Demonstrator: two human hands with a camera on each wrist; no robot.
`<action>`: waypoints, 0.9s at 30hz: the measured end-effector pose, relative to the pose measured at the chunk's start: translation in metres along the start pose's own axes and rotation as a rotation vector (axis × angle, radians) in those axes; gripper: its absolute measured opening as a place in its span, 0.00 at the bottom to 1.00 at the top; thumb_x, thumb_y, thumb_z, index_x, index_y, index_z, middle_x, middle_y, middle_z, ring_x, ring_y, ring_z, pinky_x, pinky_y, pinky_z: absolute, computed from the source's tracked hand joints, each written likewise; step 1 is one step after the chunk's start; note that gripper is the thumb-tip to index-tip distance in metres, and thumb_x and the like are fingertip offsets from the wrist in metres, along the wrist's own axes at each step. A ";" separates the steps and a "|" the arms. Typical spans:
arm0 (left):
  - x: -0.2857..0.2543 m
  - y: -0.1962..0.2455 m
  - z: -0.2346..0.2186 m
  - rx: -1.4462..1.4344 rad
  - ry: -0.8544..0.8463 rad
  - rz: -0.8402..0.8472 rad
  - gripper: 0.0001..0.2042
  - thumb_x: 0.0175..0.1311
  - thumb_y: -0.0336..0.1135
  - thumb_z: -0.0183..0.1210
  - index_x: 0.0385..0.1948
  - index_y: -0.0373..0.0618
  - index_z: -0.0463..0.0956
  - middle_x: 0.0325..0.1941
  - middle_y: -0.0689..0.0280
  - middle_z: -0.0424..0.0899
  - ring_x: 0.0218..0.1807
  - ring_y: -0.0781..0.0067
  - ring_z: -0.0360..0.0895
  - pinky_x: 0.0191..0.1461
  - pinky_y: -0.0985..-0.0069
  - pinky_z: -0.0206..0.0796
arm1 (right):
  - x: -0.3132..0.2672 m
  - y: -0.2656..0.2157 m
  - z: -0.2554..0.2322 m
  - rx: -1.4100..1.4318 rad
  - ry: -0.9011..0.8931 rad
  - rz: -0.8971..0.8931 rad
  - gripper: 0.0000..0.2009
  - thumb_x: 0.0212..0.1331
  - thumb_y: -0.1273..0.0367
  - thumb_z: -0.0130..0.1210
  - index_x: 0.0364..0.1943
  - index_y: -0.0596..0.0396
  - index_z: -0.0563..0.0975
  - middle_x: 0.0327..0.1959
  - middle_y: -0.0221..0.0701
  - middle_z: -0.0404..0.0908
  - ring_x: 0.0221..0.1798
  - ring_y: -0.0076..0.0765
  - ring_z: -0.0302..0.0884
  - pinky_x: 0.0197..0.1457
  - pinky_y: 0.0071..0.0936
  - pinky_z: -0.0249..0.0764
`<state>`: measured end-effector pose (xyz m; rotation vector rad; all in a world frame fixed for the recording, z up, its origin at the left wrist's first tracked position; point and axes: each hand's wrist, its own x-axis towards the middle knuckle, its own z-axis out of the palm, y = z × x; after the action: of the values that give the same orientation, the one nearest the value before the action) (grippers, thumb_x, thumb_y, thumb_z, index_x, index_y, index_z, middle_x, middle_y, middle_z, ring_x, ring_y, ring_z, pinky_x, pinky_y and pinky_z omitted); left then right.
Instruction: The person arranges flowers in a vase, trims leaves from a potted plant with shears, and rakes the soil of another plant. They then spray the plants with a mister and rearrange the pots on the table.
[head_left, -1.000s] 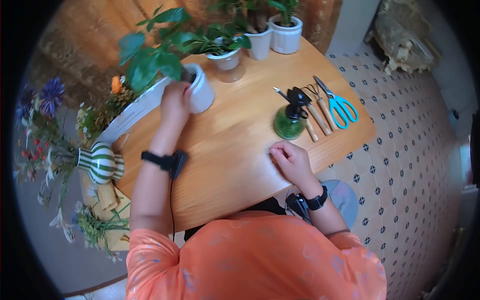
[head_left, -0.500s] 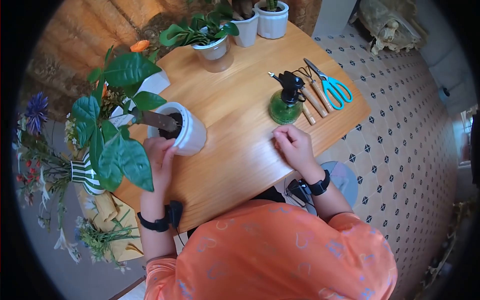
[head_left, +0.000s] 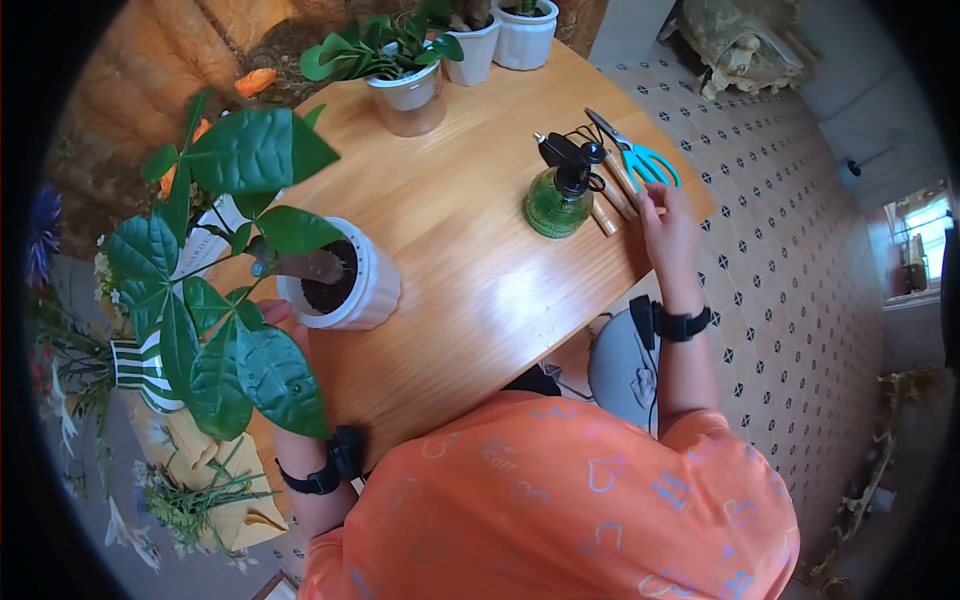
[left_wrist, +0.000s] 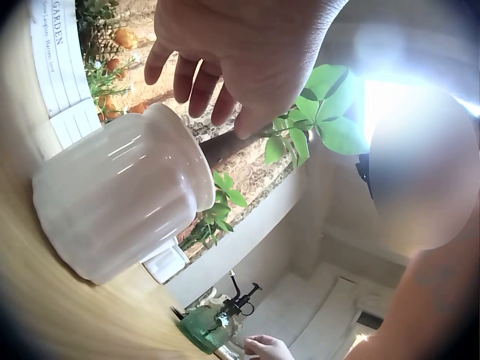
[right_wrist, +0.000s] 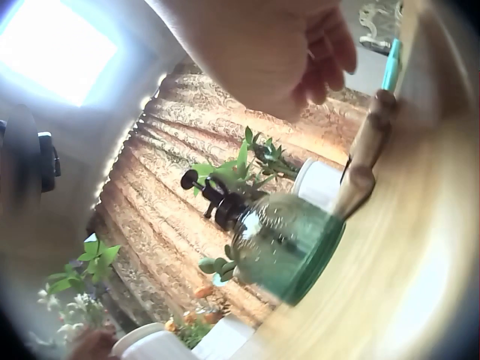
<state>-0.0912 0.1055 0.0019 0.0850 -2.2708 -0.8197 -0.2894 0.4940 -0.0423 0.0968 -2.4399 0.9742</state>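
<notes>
At the table's left stands a white pot (head_left: pixel 378 285) with dark soil, a thick stem and broad green leaves (head_left: pixel 240 150). My left hand (left_wrist: pixel 240 56) is beside the pot's rim, its fingers loosely extended and holding nothing; leaves hide most of it in the head view. My right hand (head_left: pixel 670 230) hovers at the table's right edge, fingers loosely bent, close over wooden-handled tools (head_left: pixel 606 218) and the scissors with turquoise handles (head_left: pixel 660 172). A green glass spray bottle (head_left: pixel 557 208) with a black pump stands left of those tools.
Several more potted plants line the table's back, among them one in a clear-based pot (head_left: pixel 410 105). Left of the table are a green-striped vase (head_left: pixel 140 370) with flowers and cut stems (head_left: pixel 215 490) on paper. A printed card (head_left: pixel 200 250) stands behind the leaves.
The potted plant came from the back left toward me with my left hand, which has since loosened from the rim. My right hand moved right, from before the spray bottle to the tools.
</notes>
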 end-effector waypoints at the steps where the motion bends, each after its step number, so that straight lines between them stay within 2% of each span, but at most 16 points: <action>1: -0.003 -0.001 0.003 -0.078 0.065 -0.102 0.12 0.52 0.21 0.57 0.39 0.40 0.74 0.42 0.63 0.75 0.48 0.67 0.71 0.53 0.71 0.63 | 0.007 0.004 0.001 -0.103 -0.051 -0.038 0.07 0.54 0.68 0.57 0.34 0.56 0.78 0.33 0.37 0.79 0.36 0.41 0.78 0.38 0.32 0.73; 2: -0.005 -0.002 0.005 -0.154 0.130 -0.203 0.12 0.52 0.20 0.57 0.39 0.40 0.74 0.41 0.64 0.76 0.46 0.68 0.72 0.49 0.71 0.66 | 0.012 0.006 0.002 -0.203 -0.101 -0.075 0.09 0.54 0.67 0.57 0.35 0.56 0.77 0.36 0.37 0.79 0.40 0.42 0.77 0.41 0.34 0.72; 4: -0.013 -0.002 -0.002 -0.170 0.124 -0.207 0.12 0.52 0.20 0.57 0.40 0.40 0.74 0.41 0.64 0.76 0.46 0.68 0.72 0.48 0.71 0.66 | 0.018 0.010 0.007 -0.225 -0.090 -0.068 0.09 0.53 0.67 0.57 0.36 0.56 0.77 0.37 0.38 0.78 0.40 0.44 0.77 0.42 0.36 0.72; 8: -0.097 0.013 -0.053 -0.223 0.090 -0.234 0.12 0.53 0.20 0.56 0.40 0.40 0.74 0.41 0.63 0.76 0.45 0.69 0.73 0.48 0.71 0.66 | 0.034 0.025 0.015 -0.355 -0.076 -0.107 0.11 0.52 0.66 0.58 0.38 0.57 0.77 0.37 0.41 0.78 0.41 0.48 0.76 0.43 0.38 0.73; 12: -0.060 -0.024 -0.057 -0.238 0.062 -0.281 0.11 0.54 0.21 0.56 0.40 0.40 0.75 0.41 0.63 0.77 0.45 0.69 0.73 0.48 0.72 0.67 | 0.049 0.039 0.024 -0.366 -0.204 -0.133 0.12 0.52 0.66 0.57 0.38 0.57 0.77 0.38 0.43 0.78 0.42 0.50 0.76 0.44 0.40 0.73; 14: -0.050 -0.036 -0.063 -0.238 0.046 -0.307 0.11 0.54 0.21 0.56 0.40 0.39 0.75 0.41 0.63 0.77 0.45 0.69 0.73 0.48 0.72 0.67 | 0.055 0.040 0.028 -0.381 -0.301 -0.048 0.12 0.51 0.67 0.56 0.39 0.58 0.77 0.39 0.45 0.78 0.42 0.52 0.75 0.45 0.42 0.73; 16: -0.083 0.017 -0.052 -0.223 0.048 -0.343 0.11 0.54 0.21 0.56 0.40 0.39 0.75 0.41 0.63 0.77 0.45 0.69 0.73 0.48 0.72 0.67 | 0.058 0.040 0.027 -0.324 -0.312 -0.094 0.12 0.51 0.67 0.55 0.39 0.58 0.76 0.39 0.47 0.77 0.43 0.53 0.75 0.46 0.42 0.72; 18: -0.056 0.015 -0.027 -0.186 0.072 -0.387 0.11 0.55 0.22 0.55 0.41 0.39 0.75 0.41 0.63 0.77 0.44 0.69 0.73 0.48 0.72 0.67 | 0.062 0.034 0.025 -0.383 -0.305 -0.045 0.13 0.51 0.68 0.55 0.40 0.59 0.76 0.39 0.47 0.77 0.44 0.53 0.75 0.47 0.43 0.71; 20: -0.048 0.008 -0.030 -0.152 0.102 -0.435 0.11 0.55 0.22 0.55 0.41 0.39 0.75 0.41 0.63 0.78 0.44 0.69 0.74 0.48 0.72 0.67 | 0.066 0.028 0.019 -0.425 -0.295 -0.171 0.15 0.50 0.67 0.56 0.41 0.59 0.75 0.40 0.48 0.77 0.45 0.53 0.75 0.48 0.43 0.71; 22: -0.041 -0.003 -0.038 -0.129 0.108 -0.475 0.11 0.55 0.22 0.55 0.41 0.39 0.75 0.41 0.63 0.78 0.44 0.69 0.74 0.48 0.72 0.67 | 0.071 0.045 0.024 -0.471 -0.349 -0.084 0.16 0.49 0.66 0.57 0.43 0.59 0.75 0.42 0.47 0.77 0.46 0.54 0.74 0.49 0.42 0.71; 24: -0.044 0.003 -0.037 -0.120 0.087 -0.499 0.11 0.56 0.22 0.55 0.41 0.39 0.75 0.41 0.63 0.78 0.44 0.69 0.74 0.48 0.72 0.67 | 0.074 0.040 0.024 -0.484 -0.383 -0.021 0.17 0.48 0.65 0.57 0.41 0.60 0.75 0.38 0.47 0.78 0.43 0.54 0.76 0.47 0.41 0.72; 27: -0.040 0.004 -0.034 -0.131 0.048 -0.512 0.11 0.56 0.23 0.55 0.41 0.39 0.75 0.41 0.63 0.78 0.43 0.69 0.74 0.47 0.72 0.67 | 0.079 0.040 0.027 -0.538 -0.460 0.014 0.16 0.47 0.65 0.58 0.39 0.60 0.75 0.37 0.48 0.78 0.42 0.54 0.76 0.46 0.41 0.72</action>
<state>-0.0390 0.1020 -0.0014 0.6377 -2.1682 -1.2089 -0.3790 0.5154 -0.0459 0.1258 -3.0406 0.2863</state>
